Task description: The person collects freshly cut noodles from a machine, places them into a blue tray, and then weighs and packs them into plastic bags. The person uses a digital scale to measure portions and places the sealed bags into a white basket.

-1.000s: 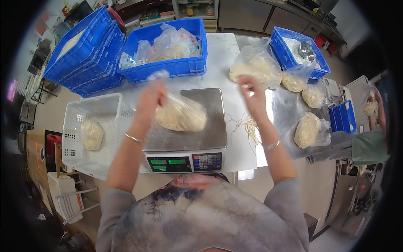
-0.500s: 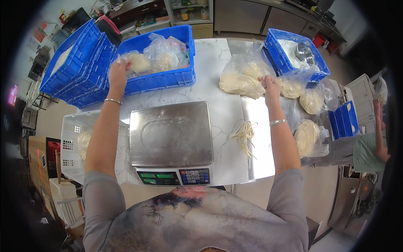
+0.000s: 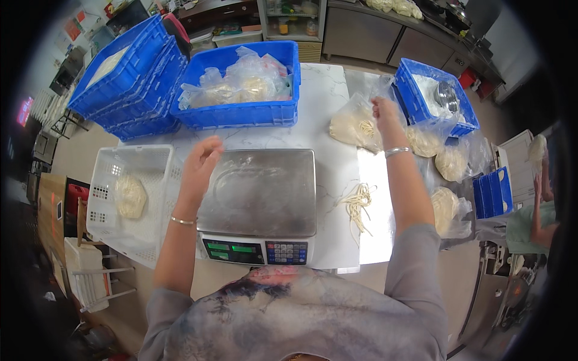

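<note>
My left hand (image 3: 208, 155) is above the back left corner of a steel-topped digital scale (image 3: 259, 192), empty, fingers loosely stretched. My right hand (image 3: 384, 110) is closed at the upper right edge of a clear plastic bag of pale noodles (image 3: 352, 125); the fingertips are partly hidden. Bare metal shows on the scale's pan. Loose noodle strands (image 3: 359, 204) lie on the table right of the scale. Beyond my left hand, a blue crate (image 3: 238, 116) holds several bagged noodle portions (image 3: 253, 89).
Stacked blue crates (image 3: 129, 78) stand at the back left. A white basket (image 3: 159, 157) with a noodle bundle (image 3: 130, 197) is left of the scale. More bagged noodles (image 3: 444, 210) and a blue crate with white powder and a metal bowl (image 3: 445, 95) are right. Another person (image 3: 533, 225) stands far right.
My left hand has let go of the noodle bag in the blue crate and come back toward the scale. My right hand stays at its bag. The view has shifted slightly.
</note>
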